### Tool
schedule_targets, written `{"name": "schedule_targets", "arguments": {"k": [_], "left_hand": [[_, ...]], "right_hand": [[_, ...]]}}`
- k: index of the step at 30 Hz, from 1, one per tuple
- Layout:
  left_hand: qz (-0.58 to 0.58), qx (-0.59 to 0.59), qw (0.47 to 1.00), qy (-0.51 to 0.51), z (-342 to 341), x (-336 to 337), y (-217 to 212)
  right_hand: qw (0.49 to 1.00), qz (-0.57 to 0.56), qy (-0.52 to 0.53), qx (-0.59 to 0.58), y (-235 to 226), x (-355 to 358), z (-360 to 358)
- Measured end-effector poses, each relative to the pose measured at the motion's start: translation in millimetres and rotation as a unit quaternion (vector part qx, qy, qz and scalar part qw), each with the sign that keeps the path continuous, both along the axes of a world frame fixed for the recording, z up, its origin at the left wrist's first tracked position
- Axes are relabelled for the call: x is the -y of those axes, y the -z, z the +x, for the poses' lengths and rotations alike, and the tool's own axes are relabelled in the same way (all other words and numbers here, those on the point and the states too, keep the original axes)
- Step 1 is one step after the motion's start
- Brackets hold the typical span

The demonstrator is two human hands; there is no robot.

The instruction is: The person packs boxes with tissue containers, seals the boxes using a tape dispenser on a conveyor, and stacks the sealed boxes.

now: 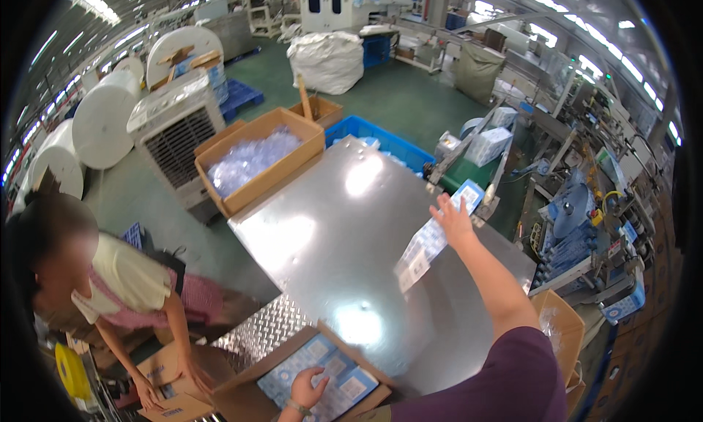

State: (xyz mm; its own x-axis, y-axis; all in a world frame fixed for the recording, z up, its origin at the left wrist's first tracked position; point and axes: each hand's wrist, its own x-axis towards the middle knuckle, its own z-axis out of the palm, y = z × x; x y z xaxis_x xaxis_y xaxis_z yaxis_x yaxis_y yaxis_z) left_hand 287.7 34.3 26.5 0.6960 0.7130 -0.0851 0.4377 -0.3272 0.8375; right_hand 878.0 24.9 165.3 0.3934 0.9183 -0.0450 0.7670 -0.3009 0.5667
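Note:
My right hand (455, 221) reaches out over the metal table with its fingers spread, touching the top of a row of blue-and-white plastic-wrapped packs (422, 249). The row lies slantwise from the conveyor's end onto the table; whether it is one long pack or several cannot be made out. My left hand (307, 389), with a band at the wrist, is over an open cardboard box (245, 367) at the table's near edge. Its fingers are curved and apart, with nothing seen between them. Similar blue-and-white packs (355, 387) lie flat inside that box.
The steel table (344, 224) carries a carton of clear plastic film (256, 162); a blue crate (395, 144) stands behind it. A green conveyor (461, 172) bearing packs meets the table at the far right. At left, a co-worker (132, 283) bends over another carton (176, 382).

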Motion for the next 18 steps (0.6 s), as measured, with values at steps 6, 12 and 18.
{"name": "schedule_targets", "arguments": {"k": [6, 12, 18], "left_hand": [[0.18, 0.039, 0.979, 0.085, 105.2, -30.3, -100.0], [0.318, -0.081, 0.932, 0.155, 234.1, -59.9, -116.4], [0.296, -0.196, 0.887, 0.294, 290.7, -66.9, -93.0]], "right_hand": [[0.946, 0.058, -0.095, -0.305, 24.1, -18.5, -29.1], [0.846, 0.194, -0.224, -0.443, 16.0, 13.9, -130.8], [0.852, 0.348, 0.05, -0.387, 1.7, 63.8, 27.8]]}}
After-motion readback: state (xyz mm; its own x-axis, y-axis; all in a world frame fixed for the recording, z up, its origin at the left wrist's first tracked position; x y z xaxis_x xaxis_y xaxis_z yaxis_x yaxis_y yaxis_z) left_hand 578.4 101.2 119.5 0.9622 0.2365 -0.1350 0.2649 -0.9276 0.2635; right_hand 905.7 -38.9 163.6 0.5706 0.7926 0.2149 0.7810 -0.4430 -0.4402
